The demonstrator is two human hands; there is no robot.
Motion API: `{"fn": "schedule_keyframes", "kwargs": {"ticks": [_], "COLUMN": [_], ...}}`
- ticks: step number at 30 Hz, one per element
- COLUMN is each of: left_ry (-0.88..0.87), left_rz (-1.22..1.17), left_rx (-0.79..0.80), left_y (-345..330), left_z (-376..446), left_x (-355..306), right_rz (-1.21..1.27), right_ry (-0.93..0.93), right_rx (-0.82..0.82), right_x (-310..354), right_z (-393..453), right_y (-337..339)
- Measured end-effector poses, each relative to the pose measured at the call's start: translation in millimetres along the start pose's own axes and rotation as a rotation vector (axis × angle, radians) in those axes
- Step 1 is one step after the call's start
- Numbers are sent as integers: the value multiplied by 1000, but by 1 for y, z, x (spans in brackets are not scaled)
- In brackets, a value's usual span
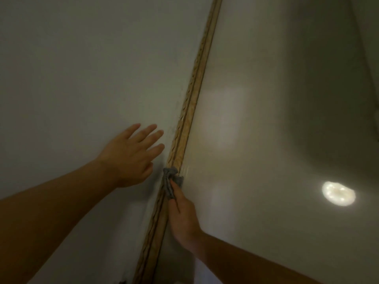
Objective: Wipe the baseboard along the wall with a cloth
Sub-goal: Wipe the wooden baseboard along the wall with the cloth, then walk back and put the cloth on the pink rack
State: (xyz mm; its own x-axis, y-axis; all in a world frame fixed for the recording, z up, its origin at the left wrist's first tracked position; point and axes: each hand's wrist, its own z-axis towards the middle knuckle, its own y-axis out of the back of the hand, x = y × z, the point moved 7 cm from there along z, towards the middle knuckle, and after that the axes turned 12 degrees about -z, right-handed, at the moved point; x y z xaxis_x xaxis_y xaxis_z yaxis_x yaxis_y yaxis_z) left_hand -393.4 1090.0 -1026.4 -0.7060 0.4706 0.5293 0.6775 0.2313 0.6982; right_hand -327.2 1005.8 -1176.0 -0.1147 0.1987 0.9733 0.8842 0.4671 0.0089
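Our left hand point(131, 154) lies flat on the wall point(82, 78), fingers straight and spread, grasping nothing; we judge it is there to brace us while we lean in low. Just right of its fingertips runs the baseboard point(194, 95), a narrow wooden strip slanting from the bottom of the view up to the top, between wall and floor point(276, 119). Partway up it sits the cloth point(170, 183), grey and bunched, pressed against the baseboard's face. Our right hand point(182, 218) grips the cloth from below, fingers curled round it, the hand tucked close along the strip, likely so the wad stays on the wood as it slides. Most of the strip lies ahead of the cloth, so we judge much wiping remains. Farther right, a bright lamp reflection point(338, 193) glares on the glossy floor.
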Motion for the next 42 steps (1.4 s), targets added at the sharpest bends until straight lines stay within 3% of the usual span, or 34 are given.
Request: {"fn": "schedule_keyframes", "kwargs": {"ticks": [9, 16, 26, 33, 42], "left_ry": [-69, 32, 107, 166, 98], "left_rz": [-98, -381, -447, -532, -680], "left_rx": [32, -188, -463, -508, -581], "left_y": [19, 50, 88, 125, 216], "left_z": [10, 18, 28, 52, 71], "left_x": [-1, 5, 23, 26, 34], "right_rz": [-268, -645, -1109, -1308, -1454], "right_ry": [159, 259, 442, 518, 523], "right_rx": [19, 41, 128, 139, 158], "right_x": [50, 99, 180, 216, 271], "right_z": [21, 41, 46, 45, 13], "right_y": [67, 121, 188, 233, 286]}}
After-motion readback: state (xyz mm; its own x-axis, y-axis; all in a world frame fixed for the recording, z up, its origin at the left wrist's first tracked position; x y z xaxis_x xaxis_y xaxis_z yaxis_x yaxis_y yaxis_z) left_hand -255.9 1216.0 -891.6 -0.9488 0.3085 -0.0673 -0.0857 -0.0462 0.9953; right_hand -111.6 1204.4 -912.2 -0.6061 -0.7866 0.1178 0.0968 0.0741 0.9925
